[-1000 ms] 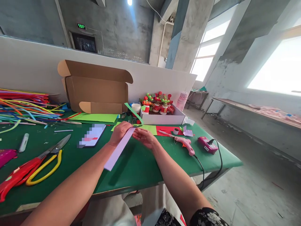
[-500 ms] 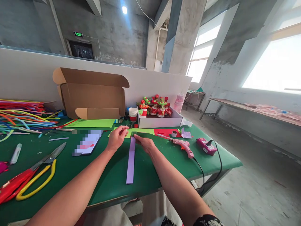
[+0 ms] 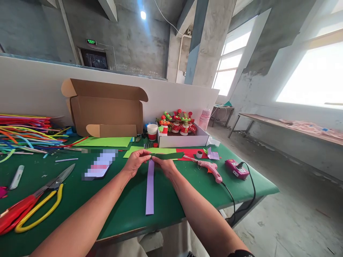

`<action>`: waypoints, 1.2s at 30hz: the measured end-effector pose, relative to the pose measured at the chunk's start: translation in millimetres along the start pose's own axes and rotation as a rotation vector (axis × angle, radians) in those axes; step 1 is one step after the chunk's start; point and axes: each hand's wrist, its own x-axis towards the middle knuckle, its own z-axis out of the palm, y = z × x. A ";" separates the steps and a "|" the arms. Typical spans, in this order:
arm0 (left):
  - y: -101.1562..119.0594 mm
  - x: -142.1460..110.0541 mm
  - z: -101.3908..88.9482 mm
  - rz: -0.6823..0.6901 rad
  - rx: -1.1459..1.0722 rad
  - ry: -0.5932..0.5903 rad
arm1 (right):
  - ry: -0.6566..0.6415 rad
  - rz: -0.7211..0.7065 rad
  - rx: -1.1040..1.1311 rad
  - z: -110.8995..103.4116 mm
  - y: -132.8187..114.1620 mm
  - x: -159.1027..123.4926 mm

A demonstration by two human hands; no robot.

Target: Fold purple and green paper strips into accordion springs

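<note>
A long lilac paper strip (image 3: 150,189) lies on the green table (image 3: 128,203), running from my hands toward me. A dark green paper strip (image 3: 168,156) crosses its far end, pointing right. My left hand (image 3: 135,162) pinches the spot where the two strips meet. My right hand (image 3: 166,166) presses and grips the same joint from the right, fingers closed on the green strip.
Red and yellow scissors (image 3: 34,205) lie at the left, coloured pipe cleaners (image 3: 24,134) behind them. A phone (image 3: 98,166), an open cardboard box (image 3: 104,109), a white box of finished crafts (image 3: 182,134), a pink glue gun (image 3: 210,167) with cord and a pink device (image 3: 237,169) are around.
The lilac strip, held slanted in the air a second ago, now lies flat toward me. The green strip has come down across its far end, and both hands closed on the joint.
</note>
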 end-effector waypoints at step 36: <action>-7.4 5.2 -2.0 -0.029 0.077 0.022 | 0.043 0.070 0.030 -3.1 6.5 4.1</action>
